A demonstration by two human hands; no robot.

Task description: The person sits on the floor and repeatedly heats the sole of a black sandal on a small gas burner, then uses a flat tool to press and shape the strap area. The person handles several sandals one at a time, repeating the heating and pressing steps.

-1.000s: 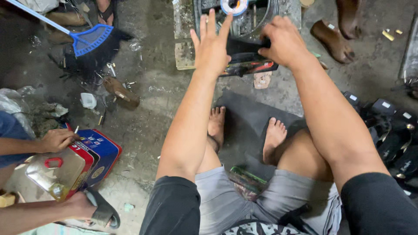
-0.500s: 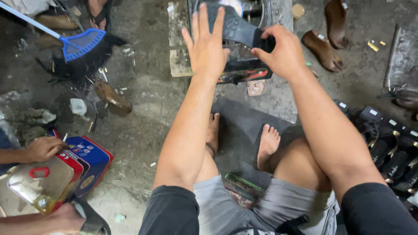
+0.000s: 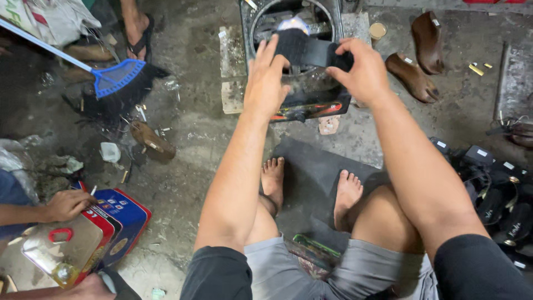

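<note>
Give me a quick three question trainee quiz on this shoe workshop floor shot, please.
1. True or false: both hands grip the black sandal piece.
2. What colour is the broom head? A red, B blue, C green.
3. Where do the brown shoe lasts lie?

Key:
1. True: left hand and right hand hold it.
2. B.
3. On the floor, right of the black machine.

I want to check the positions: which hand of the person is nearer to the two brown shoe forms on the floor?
Right. The right hand grips the black piece just beside the brown shoe forms; the left hand is farther away, on the opposite side.
</note>
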